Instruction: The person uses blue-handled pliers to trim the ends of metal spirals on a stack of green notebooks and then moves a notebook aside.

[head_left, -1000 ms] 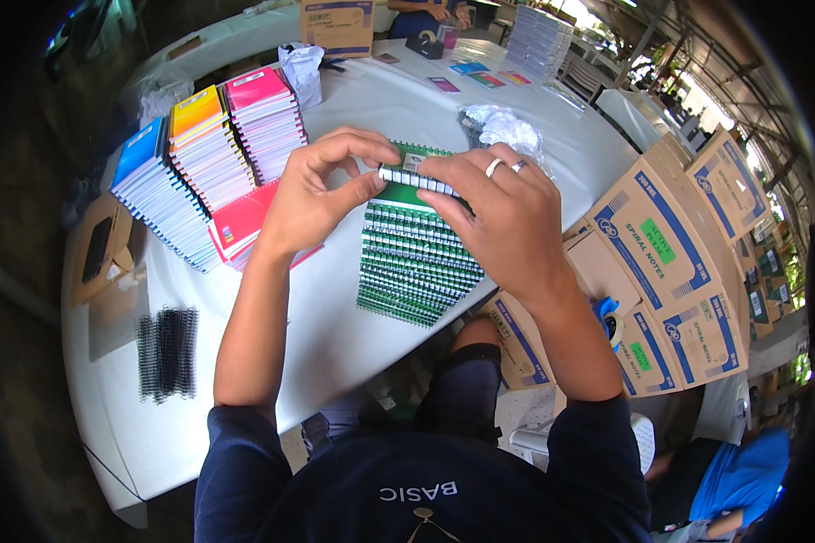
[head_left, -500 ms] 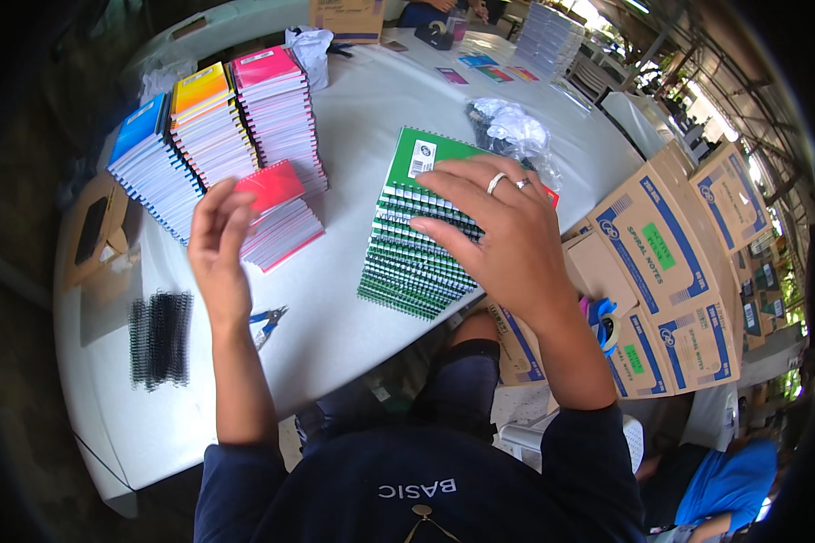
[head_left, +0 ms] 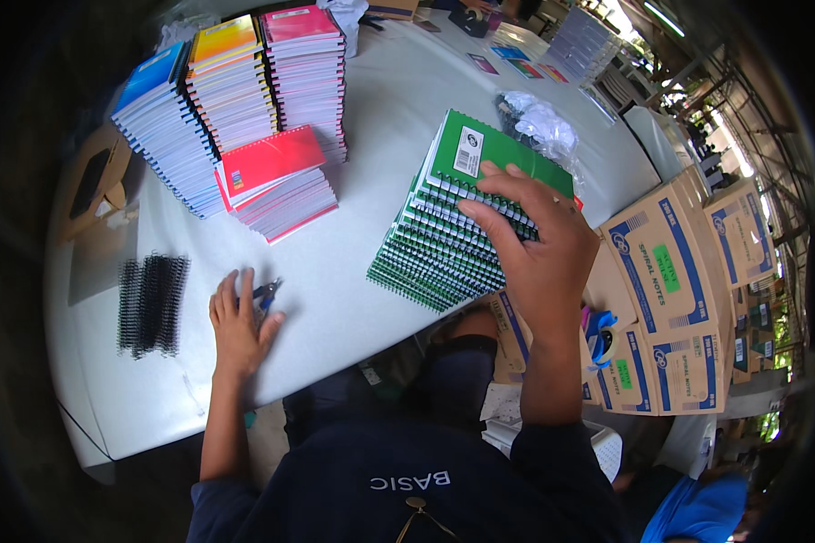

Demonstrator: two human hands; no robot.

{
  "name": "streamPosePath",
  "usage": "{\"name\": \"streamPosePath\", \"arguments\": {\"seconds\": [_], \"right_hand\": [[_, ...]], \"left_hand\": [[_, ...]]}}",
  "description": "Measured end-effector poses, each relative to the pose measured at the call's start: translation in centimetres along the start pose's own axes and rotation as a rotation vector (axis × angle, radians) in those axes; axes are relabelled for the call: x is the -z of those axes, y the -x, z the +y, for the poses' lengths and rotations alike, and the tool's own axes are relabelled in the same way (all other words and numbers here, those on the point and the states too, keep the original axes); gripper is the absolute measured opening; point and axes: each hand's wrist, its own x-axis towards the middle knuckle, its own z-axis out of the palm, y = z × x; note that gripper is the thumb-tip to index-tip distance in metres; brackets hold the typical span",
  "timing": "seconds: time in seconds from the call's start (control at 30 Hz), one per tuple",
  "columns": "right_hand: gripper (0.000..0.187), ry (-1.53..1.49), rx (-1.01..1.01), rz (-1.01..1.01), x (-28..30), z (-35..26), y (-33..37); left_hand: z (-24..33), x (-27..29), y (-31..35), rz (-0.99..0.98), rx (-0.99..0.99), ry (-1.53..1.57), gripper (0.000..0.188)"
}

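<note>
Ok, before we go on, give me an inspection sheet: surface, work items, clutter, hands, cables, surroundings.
Surface: white table, smooth covering.
Work items: stacked green notebooks; red notebooks; taller blue, yellow and pink stacks behind; black coils; pliers.
Clutter: crumpled white plastic beyond the green stack.
Hands: left hand, fingers spread at the pliers, contact unclear; right hand, fingers over the top green notebook, grip unclear.
Cables: thin dark line by the table's left corner, possibly a cord.
Surroundings: cartons stacked right; person in blue, lower right.

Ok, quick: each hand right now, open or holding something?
Left hand: open, fingers spread beside the pliers; contact unclear.
Right hand: partly curled over the green notebook stack; whether it grips cannot be told.
</note>
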Motion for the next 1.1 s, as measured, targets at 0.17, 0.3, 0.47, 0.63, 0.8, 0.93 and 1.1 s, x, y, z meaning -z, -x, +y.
{"name": "streamPosePath", "arguments": {"seconds": [0.17,0.3,0.47,0.63,0.8,0.93,1.1], "right_hand": [[0.022,-0.034,-0.011,0.038,-0.5,-0.3,-0.1],[0.023,-0.100,-0.058,0.047,-0.4,-0.2,0.0],[0.017,-0.222,-0.176,-0.019,-0.1,-0.9,-0.3],[0.011,-0.211,-0.187,-0.046,0.1,-1.1,-0.6],[0.011,-0.144,-0.067,0.016,-0.4,0.0,-0.2],[0.013,-0.133,-0.032,0.019,-0.6,-0.2,-0.3],[0.022,-0.093,-0.010,0.005,-0.3,0.3,-0.1]], "left_hand": [[0.3,-1.4,1.0,0.218,0.117,0.063,0.054],[2.7,1.0,-1.8,-0.074,0.682,1.397,0.047],[14.1,5.6,-4.0,-0.484,0.013,2.396,0.046],[18.2,6.1,-5.3,-0.810,-0.304,2.444,0.062],[19.0,6.4,-5.7,-0.898,-0.139,2.411,0.069],[18.0,5.8,-5.6,-0.762,-0.170,2.196,0.057],[19.3,8.5,-5.7,-0.105,-0.044,0.867,0.045]]}}
